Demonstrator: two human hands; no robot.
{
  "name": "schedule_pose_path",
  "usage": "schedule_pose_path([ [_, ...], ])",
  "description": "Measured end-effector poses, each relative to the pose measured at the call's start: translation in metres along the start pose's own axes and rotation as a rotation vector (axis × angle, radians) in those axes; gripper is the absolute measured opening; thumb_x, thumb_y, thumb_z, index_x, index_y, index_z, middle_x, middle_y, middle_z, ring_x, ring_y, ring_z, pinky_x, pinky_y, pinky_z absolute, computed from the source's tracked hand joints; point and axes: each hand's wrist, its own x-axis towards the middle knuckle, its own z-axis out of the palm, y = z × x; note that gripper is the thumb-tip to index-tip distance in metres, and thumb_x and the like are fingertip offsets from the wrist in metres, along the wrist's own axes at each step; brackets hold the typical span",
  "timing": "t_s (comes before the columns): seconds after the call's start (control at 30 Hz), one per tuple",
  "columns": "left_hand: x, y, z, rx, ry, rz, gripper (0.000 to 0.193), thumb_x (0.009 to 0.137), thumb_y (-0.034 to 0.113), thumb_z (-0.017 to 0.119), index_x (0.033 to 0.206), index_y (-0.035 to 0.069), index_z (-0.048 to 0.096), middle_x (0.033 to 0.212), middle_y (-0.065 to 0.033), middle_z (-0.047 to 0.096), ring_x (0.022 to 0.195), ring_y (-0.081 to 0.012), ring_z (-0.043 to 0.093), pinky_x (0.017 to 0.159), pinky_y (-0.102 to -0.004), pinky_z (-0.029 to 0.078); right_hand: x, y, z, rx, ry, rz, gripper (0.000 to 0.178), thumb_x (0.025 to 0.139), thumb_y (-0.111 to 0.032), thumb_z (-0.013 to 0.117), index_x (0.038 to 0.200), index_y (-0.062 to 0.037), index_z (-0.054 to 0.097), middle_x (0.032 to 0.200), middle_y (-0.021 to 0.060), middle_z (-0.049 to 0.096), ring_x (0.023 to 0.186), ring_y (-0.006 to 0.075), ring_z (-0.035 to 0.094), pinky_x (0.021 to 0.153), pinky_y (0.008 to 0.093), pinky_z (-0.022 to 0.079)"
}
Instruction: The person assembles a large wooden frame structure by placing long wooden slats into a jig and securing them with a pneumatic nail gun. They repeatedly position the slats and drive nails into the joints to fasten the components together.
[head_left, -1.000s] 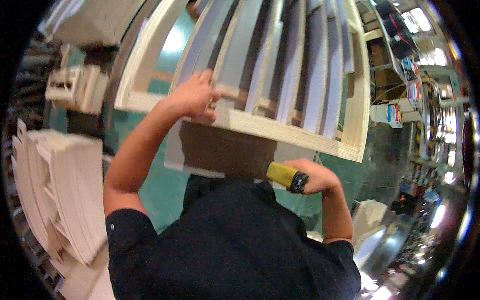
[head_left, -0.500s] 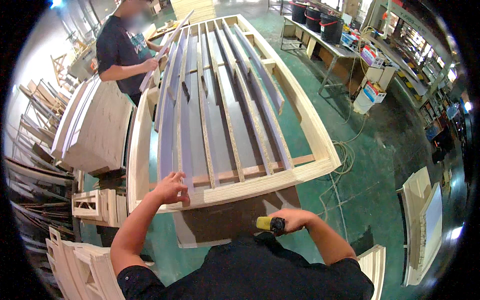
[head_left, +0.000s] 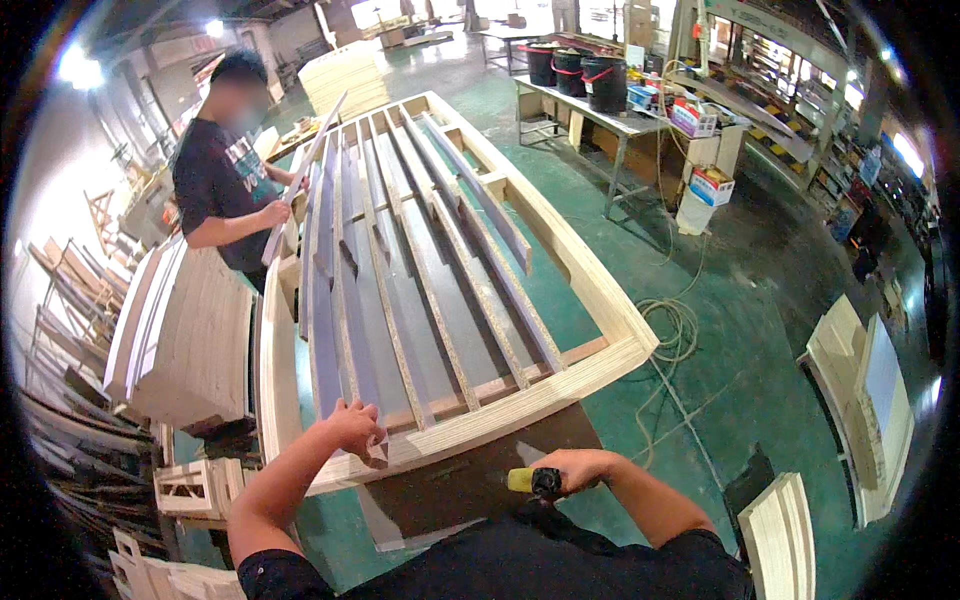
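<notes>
Green floor [head_left: 740,310] lies beneath the slatted wooden frame [head_left: 550,392] — the left hand [head_left: 353,430], half-curled, seemingly empty, best braced at its near rail [head_left: 500,413], clear of the yellow-and-black tool [head_left: 521,480] the right hand [head_left: 580,468] grips.

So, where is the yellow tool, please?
Low in the head view, right of centre, the yellow tool is in the right hand, below the wooden frame.

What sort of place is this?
Probably a woodworking shop: a wooden frame with long strips, a stack of boards to its left, and a bench with black buckets to its right.
</notes>
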Motion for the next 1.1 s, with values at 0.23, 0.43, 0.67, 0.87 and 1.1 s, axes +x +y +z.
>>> schedule_pose_path([
  [0.23, 0.025, -0.002, 0.005, 0.091, -0.133, -0.002, 0.064, 0.057, 0.079, 0.082, 0.102, 0.034, 0.077, 0.125, -0.0085, 0.057, 0.123, -0.0388, 0.048, 0.093, -0.0613, 0.039, -0.011, 0.017, 0.014, 0.064, 0.038, 0.011, 0.037, 0.084, -0.022, 0.085, 0.111, -0.0049, 0.065, 0.094, 0.0121, 0.071, 0.087, 0.0212, 0.065, 0.079, 0.0378, 0.052],
  [0.43, 0.035, -0.004, 0.006, 0.112, -0.173, -0.006, 0.067, 0.054, 0.072, 0.089, 0.107, 0.033, 0.077, 0.125, -0.0076, 0.056, 0.124, -0.0396, 0.047, 0.093, -0.0633, 0.039, -0.018, 0.015, 0.018, 0.137, 0.081, 0.038, 0.037, 0.085, -0.025, 0.084, 0.109, -0.0047, 0.065, 0.094, 0.0118, 0.071, 0.086, 0.0223, 0.066, 0.077, 0.0376, 0.053],
  [0.67, 0.032, -0.006, 0.007, 0.079, -0.167, 0.004, 0.049, 0.059, 0.056, 0.092, 0.095, 0.028, 0.077, 0.121, -0.0053, 0.057, 0.12, -0.0371, 0.048, 0.092, -0.0609, 0.039, -0.016, 0.016, 0.018, 0.023, 0.093, 0.043, 0.038, 0.084, -0.026, 0.084, 0.109, -0.0049, 0.065, 0.093, 0.0116, 0.071, 0.088, 0.0226, 0.066, 0.078, 0.0388, 0.052],
  [0.87, 0.033, -0.011, 0.016, 0.069, -0.138, 0.039, 0.051, 0.059, 0.063, 0.089, 0.095, 0.03, 0.079, 0.12, -0.0044, 0.059, 0.119, -0.037, 0.048, 0.087, -0.0597, 0.039, -0.018, 0.012, 0.016, 0.011, 0.11, 0.026, 0.04, 0.084, -0.027, 0.085, 0.11, -0.0043, 0.065, 0.092, 0.0131, 0.07, 0.087, 0.0244, 0.066, 0.077, 0.0402, 0.052],
  [1.1, 0.027, -0.005, 0.011, 0.07, -0.112, 0.034, 0.046, 0.062, 0.063, 0.087, 0.091, 0.028, 0.079, 0.118, -0.0051, 0.059, 0.117, -0.0352, 0.048, 0.086, -0.0585, 0.037, -0.015, 0.007, 0.013, 0.038, 0.097, 0.049, 0.043, 0.083, -0.029, 0.087, 0.109, -0.0033, 0.064, 0.092, 0.0137, 0.07, 0.086, 0.0258, 0.066, 0.077, 0.0411, 0.052],
])
